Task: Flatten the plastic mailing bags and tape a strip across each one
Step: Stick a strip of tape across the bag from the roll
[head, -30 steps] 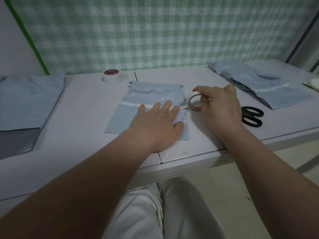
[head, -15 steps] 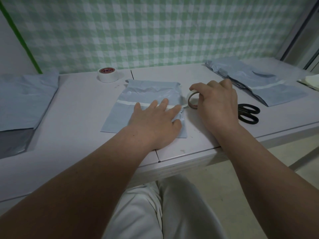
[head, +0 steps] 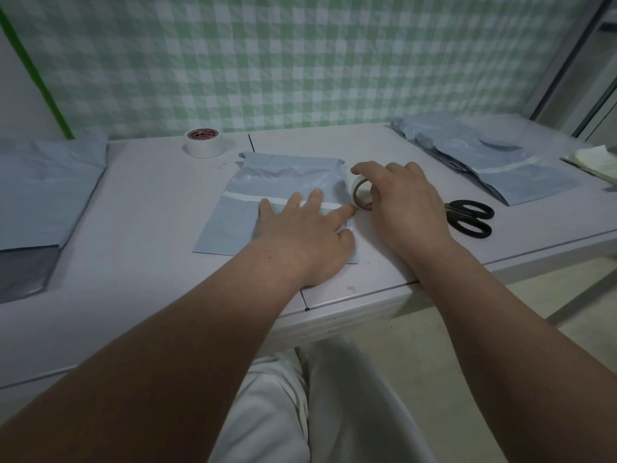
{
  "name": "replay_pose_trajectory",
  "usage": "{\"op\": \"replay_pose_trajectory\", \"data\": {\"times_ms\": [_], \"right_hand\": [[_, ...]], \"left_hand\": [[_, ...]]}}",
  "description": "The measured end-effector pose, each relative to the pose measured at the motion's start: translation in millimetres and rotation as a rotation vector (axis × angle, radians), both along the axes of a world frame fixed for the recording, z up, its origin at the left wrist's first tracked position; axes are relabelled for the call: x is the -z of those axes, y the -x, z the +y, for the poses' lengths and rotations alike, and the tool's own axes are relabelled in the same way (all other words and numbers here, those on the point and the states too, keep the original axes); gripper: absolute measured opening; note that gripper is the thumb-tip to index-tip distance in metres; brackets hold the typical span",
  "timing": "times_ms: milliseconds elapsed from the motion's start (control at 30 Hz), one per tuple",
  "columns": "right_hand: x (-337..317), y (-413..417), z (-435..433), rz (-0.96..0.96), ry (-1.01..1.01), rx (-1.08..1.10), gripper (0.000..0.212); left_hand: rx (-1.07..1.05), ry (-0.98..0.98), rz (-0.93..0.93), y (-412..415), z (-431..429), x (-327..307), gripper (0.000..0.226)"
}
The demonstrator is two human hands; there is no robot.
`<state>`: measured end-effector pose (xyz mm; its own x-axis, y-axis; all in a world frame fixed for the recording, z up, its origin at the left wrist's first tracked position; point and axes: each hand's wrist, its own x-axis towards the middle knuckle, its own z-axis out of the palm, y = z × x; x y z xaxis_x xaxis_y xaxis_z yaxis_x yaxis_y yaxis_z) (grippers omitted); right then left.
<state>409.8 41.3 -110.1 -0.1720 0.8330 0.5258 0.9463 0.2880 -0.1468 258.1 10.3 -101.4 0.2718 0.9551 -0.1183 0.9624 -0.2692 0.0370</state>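
A pale blue mailing bag (head: 247, 185) lies flat in the middle of the white table (head: 150, 202). A white tape strip (head: 243, 197) runs across it from the left edge. My left hand (head: 305, 232) presses flat on the bag's right part, fingers straight over the strip. My right hand (head: 405, 205) grips a small tape roll (head: 362, 193) standing on edge at the bag's right edge; the strip leads to the roll.
Black scissors (head: 469, 217) lie right of my right hand. A second tape roll (head: 204, 143) sits at the back. Taped bags (head: 494, 162) are stacked at the right, more bags (head: 43, 192) at the left. The table's front edge is near my lap.
The hands, bag and roll hold almost the same pose. My left index finger has stretched a little further right along the strip toward the roll.
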Motion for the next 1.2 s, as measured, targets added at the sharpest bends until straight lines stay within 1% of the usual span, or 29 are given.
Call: {"op": "replay_pose_trajectory", "data": {"times_ms": [167,367,600,900,1200], "right_hand": [[-3.1,2.2,-3.6,-0.04,0.043,0.034,0.047],[-5.5,1.5,-4.8,-0.034,0.082,0.079,0.045],[-6.7,2.2,-6.3,-0.058,0.101,0.114,0.048],[-8.2,2.3,-6.5,-0.046,0.105,0.117,0.046],[-6.7,1.9,-6.0,-0.01,0.124,0.104,0.049]], "left_hand": [[-0.009,-0.024,-0.008,-0.9,-1.5,2.3,0.05],[-0.019,-0.036,-0.034,2.8,-1.4,3.5,0.051],[-0.107,-0.01,-0.005,30.1,-0.7,3.1,0.052],[-0.199,-0.025,0.001,64.7,0.9,-0.1,0.051],[-0.274,0.028,-0.013,83.4,2.3,-4.8,0.051]]}}
